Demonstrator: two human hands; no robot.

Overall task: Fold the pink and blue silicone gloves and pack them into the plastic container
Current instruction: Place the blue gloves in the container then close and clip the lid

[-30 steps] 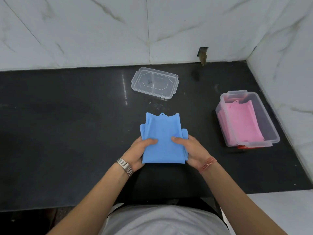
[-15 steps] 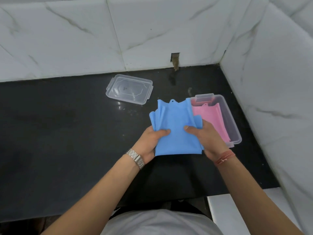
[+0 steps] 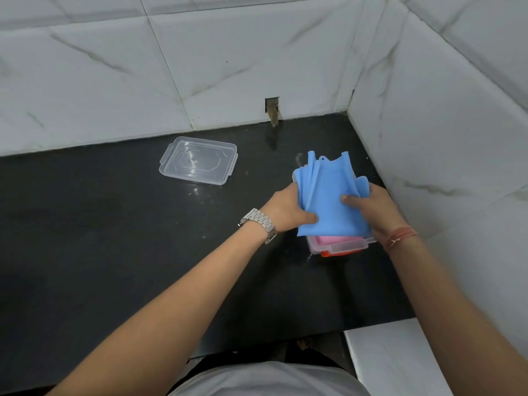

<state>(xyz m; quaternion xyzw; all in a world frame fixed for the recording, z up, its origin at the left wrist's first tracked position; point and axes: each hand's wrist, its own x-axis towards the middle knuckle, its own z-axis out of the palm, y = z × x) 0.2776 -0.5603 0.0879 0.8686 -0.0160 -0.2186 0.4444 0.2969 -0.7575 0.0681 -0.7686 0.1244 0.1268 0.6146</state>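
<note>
Blue glove [image 3: 328, 201], folded, pinched at both sides by my left hand [image 3: 287, 210] & right hand [image 3: 371, 210], hovers over the container [image 3: 340, 247] w/ pink glove [image 3: 331, 240] inside; next: lower it flat, let go.

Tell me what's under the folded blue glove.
Under the blue glove: the plastic container with a pink glove showing at its near edge. The rest is covered.

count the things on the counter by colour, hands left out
blue: 1, blue glove
pink: 1, pink glove
clear: 2, plastic container and lid
total: 4
</note>
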